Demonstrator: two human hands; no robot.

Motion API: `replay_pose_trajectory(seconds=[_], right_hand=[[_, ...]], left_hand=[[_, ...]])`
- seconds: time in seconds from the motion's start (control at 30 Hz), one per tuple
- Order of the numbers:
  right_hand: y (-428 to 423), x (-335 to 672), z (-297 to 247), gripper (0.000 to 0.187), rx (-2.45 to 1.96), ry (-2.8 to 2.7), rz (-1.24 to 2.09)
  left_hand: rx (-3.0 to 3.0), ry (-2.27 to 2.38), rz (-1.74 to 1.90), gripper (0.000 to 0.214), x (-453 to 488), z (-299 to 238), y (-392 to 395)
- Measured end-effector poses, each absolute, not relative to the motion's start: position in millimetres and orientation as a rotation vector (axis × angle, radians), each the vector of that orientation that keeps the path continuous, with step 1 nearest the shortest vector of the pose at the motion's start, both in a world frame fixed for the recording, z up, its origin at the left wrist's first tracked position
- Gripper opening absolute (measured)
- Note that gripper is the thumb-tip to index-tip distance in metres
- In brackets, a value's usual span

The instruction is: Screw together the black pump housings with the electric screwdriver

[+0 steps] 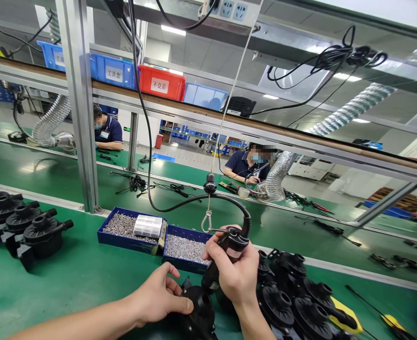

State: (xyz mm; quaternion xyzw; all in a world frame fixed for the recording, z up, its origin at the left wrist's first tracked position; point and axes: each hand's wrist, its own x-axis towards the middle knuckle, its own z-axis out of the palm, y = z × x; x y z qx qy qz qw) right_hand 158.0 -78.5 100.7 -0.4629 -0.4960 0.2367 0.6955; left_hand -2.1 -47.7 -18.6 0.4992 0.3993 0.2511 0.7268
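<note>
My right hand (237, 271) is wrapped round a black electric screwdriver (225, 252), which hangs by a metal hook from a cord and has a thick black cable at its top. Its lower end points down beside a black pump (201, 309) at the bottom of the view; whether the tip touches it I cannot tell. My left hand (164, 293) grips that pump from the left, thumb on its upper face and fingers curled behind. Just beyond my hands are a blue tray of longer screws (118, 225) and a blue tray of small screws (187, 248).
Similar black pumps (40, 231) stand in a row at left, and more black pumps (310, 314) crowd the right. A yellow-handled tool (392, 321) lies far right. A metal post (79, 108) rises at left. Two people sit at the bench beyond, below a shelf with a red bin (162, 82).
</note>
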Motion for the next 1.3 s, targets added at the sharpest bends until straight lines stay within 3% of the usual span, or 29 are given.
replay_pose_trajectory(seconds=[0.33, 0.7, 0.87, 1.07, 1.2, 1.3], right_hand=[[-83.3, 154.6, 110.7, 0.025, -0.790, -1.102, 0.648], [-81.2, 152.8, 107.5, 0.030, -0.801, -1.113, 0.796], [-80.1, 153.3, 108.8, 0.041, -0.582, -1.226, 1.055], [-77.1, 149.1, 104.3, 0.026, -0.764, -1.145, 0.812], [-77.9, 157.4, 104.2, 0.041, -0.476, -1.315, 1.177], [-78.1, 155.8, 103.5, 0.044, -0.506, -1.303, 1.150]], left_hand=[[1.119, 0.837, 0.545, 0.065, 2.6, -20.3, -50.3], [1.059, 0.851, 0.501, 0.070, -0.7, -24.0, -47.8], [1.092, 0.856, 0.468, 0.071, -4.7, -15.7, -47.8], [1.153, 0.816, 0.466, 0.071, -5.2, -19.1, -46.2], [1.173, 0.796, 0.468, 0.068, -4.8, -18.2, -45.5], [1.162, 0.810, 0.469, 0.068, -4.4, -15.5, -46.1]])
